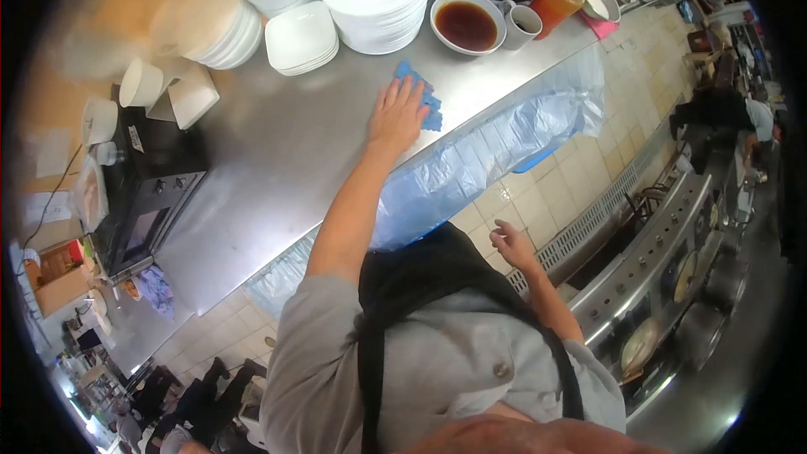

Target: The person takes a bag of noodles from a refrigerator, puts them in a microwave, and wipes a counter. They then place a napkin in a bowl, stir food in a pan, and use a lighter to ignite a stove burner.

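Observation:
My left hand (397, 124) reaches out over the steel counter (286, 134) and holds a crumpled blue cloth (430, 109) against its surface. Part of the cloth shows past the fingertips and the thumb side; the rest is hidden under the palm. Ahead of that hand stand a tall stack of white plates (374, 0) and a lower stack of square white dishes (301, 38). A white bowl of dark brown liquid (467, 25) is beyond it to the right. My right hand (513, 245) hangs by my side above the floor, fingers loosely apart, with nothing in it.
Clear plastic sheeting (496, 139) lies along the counter's near edge. A white mug (522, 25) and an orange bottle (561, 2) stand at the right end. On the left is a black oven (155, 176). A stove (664, 261) lies behind on the right; people work in the background.

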The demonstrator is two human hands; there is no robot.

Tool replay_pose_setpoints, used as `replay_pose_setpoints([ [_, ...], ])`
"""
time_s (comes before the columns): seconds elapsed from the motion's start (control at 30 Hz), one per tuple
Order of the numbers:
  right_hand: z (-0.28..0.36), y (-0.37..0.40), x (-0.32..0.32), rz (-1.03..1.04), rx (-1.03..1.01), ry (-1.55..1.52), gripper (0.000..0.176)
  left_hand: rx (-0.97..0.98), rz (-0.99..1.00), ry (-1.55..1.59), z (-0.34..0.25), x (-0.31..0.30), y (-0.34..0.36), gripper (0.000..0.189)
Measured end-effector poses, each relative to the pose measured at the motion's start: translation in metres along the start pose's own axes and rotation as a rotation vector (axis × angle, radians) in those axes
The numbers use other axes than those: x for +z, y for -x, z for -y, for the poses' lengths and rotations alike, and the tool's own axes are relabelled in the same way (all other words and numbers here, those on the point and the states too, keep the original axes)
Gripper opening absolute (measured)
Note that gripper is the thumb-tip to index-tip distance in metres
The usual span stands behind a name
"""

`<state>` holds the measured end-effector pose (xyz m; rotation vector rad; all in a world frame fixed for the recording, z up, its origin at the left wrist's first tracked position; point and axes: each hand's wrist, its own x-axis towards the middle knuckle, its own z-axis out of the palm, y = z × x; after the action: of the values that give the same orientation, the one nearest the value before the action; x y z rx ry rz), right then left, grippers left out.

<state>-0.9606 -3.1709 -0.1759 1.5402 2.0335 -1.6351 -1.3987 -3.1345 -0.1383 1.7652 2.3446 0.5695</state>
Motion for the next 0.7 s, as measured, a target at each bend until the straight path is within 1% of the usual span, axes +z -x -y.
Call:
replay_pose_setpoints([
  [0.07,0.011,-0.013,-0.007,0.022,-0.046,0.035,0.052,-0.141,0.017,-0.122,0.004,0.001,-0.011,0.056],
  [0.1,0.015,-0.023,-0.012,0.035,-0.086,0.083,0.052,-0.144,0.009,-0.138,0.002,-0.001,-0.017,0.056],
  [0.17,0.011,-0.053,-0.019,0.031,-0.138,0.056,0.052,-0.166,-0.026,-0.294,0.004,-0.008,-0.027,0.052],
  [0.2,0.009,-0.062,-0.021,0.022,-0.160,0.039,0.052,-0.173,-0.028,-0.309,0.003,-0.014,-0.027,0.052],
  [0.27,0.014,-0.071,-0.033,-0.007,-0.194,0.029,0.051,0.012,-0.067,-0.151,-0.010,-0.041,-0.040,0.048],
  [0.3,0.010,-0.074,-0.037,-0.061,-0.222,-0.004,0.050,0.020,-0.074,-0.157,-0.022,-0.068,-0.044,0.048],
  [0.33,0.006,-0.079,-0.042,-0.126,-0.257,-0.039,0.050,-0.091,-0.299,0.016,-0.036,-0.105,-0.048,0.047],
  [0.37,-0.003,-0.081,-0.043,-0.165,-0.219,-0.111,0.051,-0.188,-0.524,0.198,-0.040,-0.132,-0.055,0.046],
  [0.43,-0.032,-0.082,-0.043,-0.216,-0.225,-0.084,0.051,-0.326,-0.919,0.212,-0.003,-0.162,-0.098,0.058],
  [0.5,-0.048,-0.073,-0.042,-0.258,-0.193,-0.054,0.051,-0.604,-0.739,0.223,0.031,-0.176,-0.127,0.056],
  [0.53,-0.053,-0.066,-0.036,-0.267,-0.169,-0.070,0.051,-0.623,-0.603,0.208,0.055,-0.175,-0.136,0.061],
  [0.57,-0.042,-0.052,-0.032,-0.254,-0.104,-0.102,0.051,-0.641,-0.470,0.187,0.078,-0.172,-0.146,0.067],
  [0.6,-0.032,-0.039,-0.027,-0.238,-0.040,-0.134,0.051,-0.619,-0.498,0.189,0.096,-0.172,-0.156,0.067],
  [0.67,-0.029,-0.022,-0.004,-0.218,0.014,-0.253,0.051,-0.803,-0.303,0.393,0.120,-0.165,-0.165,0.082],
  [0.7,-0.037,-0.020,0.009,-0.200,0.015,-0.276,0.054,-0.800,-0.316,0.395,0.126,-0.164,-0.170,0.082],
])
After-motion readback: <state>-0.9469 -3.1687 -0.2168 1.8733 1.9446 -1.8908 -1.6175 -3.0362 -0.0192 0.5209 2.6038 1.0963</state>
